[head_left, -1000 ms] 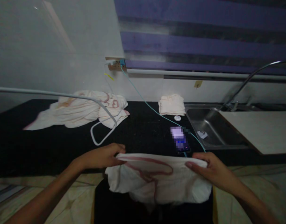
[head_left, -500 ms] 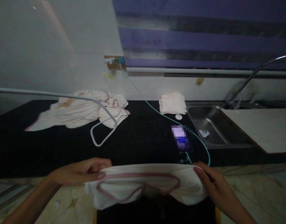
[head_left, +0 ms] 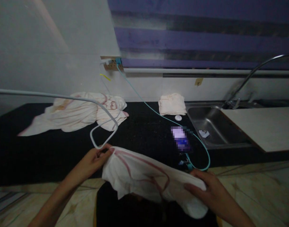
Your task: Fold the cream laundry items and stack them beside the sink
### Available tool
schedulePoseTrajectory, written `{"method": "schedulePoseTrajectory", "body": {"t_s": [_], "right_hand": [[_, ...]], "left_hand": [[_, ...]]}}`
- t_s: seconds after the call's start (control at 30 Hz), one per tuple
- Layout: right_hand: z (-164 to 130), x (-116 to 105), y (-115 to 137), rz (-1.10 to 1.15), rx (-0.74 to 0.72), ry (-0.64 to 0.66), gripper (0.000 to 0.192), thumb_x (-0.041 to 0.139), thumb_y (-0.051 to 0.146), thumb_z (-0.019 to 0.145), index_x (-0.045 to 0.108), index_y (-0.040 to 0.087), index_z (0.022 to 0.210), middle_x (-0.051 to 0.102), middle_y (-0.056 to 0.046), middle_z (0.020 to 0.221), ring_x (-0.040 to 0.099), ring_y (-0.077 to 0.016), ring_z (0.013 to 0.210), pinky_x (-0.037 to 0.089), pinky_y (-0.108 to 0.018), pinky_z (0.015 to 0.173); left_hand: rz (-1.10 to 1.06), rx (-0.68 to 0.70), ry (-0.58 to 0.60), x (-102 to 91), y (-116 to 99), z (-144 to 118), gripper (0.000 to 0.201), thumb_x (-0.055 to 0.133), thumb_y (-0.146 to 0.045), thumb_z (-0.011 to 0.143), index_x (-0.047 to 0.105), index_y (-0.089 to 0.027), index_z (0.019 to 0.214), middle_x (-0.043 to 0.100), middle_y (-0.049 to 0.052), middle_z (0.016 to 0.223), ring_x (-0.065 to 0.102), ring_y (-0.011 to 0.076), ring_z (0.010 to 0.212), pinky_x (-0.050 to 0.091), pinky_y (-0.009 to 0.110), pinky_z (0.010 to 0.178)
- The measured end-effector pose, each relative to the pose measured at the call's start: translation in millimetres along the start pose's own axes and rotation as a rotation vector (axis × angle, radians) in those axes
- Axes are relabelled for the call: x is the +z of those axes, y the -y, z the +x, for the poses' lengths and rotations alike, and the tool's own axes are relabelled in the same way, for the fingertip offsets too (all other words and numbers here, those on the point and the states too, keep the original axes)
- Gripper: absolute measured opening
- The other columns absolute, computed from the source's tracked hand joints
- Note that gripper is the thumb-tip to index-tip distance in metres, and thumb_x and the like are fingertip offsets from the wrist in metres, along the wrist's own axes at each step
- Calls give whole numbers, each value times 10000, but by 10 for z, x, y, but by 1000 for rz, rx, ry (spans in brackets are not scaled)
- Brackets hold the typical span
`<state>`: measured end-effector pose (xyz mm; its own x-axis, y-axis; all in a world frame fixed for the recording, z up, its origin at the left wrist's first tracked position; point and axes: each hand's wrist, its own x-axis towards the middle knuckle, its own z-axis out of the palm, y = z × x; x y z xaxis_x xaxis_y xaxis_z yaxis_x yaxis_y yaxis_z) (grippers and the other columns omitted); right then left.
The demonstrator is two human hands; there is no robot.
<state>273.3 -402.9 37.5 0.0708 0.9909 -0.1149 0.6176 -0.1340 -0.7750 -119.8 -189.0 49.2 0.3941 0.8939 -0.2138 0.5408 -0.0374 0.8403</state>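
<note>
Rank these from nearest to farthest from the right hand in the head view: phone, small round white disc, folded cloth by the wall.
From the right hand, gripping the held cloth:
1. Phone, on the counter just above the hand.
2. Small round white disc, farther back, beside the sink.
3. Folded cloth, at the back wall.

This is a home kitchen. A steel sink (head_left: 212, 129) is sunk into a black countertop (head_left: 139, 132), with a curved tap (head_left: 250, 75) rising behind the sink. Left of the sink lie a folded cloth (head_left: 172, 104), a charging phone (head_left: 179, 138) and crumpled laundry (head_left: 73, 112). Striped blinds (head_left: 201, 34) hang above the sink.
</note>
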Motion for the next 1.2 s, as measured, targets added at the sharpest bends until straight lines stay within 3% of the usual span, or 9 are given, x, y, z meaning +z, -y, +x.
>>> {"method": "schedulePoseTrajectory", "body": {"t_s": [0.07,0.13,0.23,0.4,0.6,0.77,0.9,1.03,1.2], "right_hand": [[41,56,69,-16,8,-9,272,716,511,918,749,241,916,734,-16,860,679,-205,808,489,-261,670],[104,96,167,-14,-16,-7,224,678,448,941,739,235,907,718,-7,809,659,-188,743,470,-260,653],[219,104,304,2,-74,-70,155,580,281,952,719,220,919,711,-5,793,655,-177,722,457,-261,663],[429,73,276,-102,-167,-386,190,543,174,905,713,207,983,691,-37,884,661,-201,817,474,-297,748],[636,236,245,-405,-103,-628,229,625,170,868,810,259,968,587,-82,913,592,-248,874,441,-329,743],[770,440,436,-281,107,-431,266,622,146,879,817,296,979,708,-28,782,629,-197,699,364,-293,647],[992,609,510,-132,-11,-520,243,556,151,910,785,232,913,752,-35,818,661,-191,727,407,-289,683],[1312,874,569,1,-198,-738,333,436,154,970,754,168,1067,762,-97,994,695,-224,912,501,-317,840],[1708,1262,518,-29,-290,-797,407,349,183,1049,714,140,1223,710,-156,1115,667,-256,1072,525,-372,953]], "left_hand": [[-192,-45,-190,193,-49,-14,523,577,-690,913,522,-199,1084,619,-18,699,594,148,566,447,211,507],[-275,-13,-422,425,-84,-17,458,540,-638,950,495,-211,1109,687,45,923,703,199,822,580,286,721],[-63,54,-751,728,-46,35,391,444,-542,1014,526,-209,1201,650,93,1121,656,233,1067,535,391,1014],[329,311,-1055,778,210,254,433,457,-490,994,682,-143,1120,621,114,981,594,272,996,506,437,958],[352,428,-887,460,456,263,411,542,-456,1011,763,-173,1212,673,109,1131,639,240,1089,498,356,965],[222,333,-824,511,647,179,426,546,-437,1019,706,-216,1347,720,50,1106,684,197,986,525,323,928],[337,247,-738,580,748,296,476,498,-448,1017,664,-190,1380,708,107,1255,670,277,1160,513,439,1087],[358,200,-660,555,784,456,609,503,-470,986,464,-147,1501,562,201,1500,576,354,1358,457,543,1179],[323,200,-533,322,919,642,477,450,-403,981,498,-155,1387,632,185,1382,625,323,1294,482,516,1164]]}}
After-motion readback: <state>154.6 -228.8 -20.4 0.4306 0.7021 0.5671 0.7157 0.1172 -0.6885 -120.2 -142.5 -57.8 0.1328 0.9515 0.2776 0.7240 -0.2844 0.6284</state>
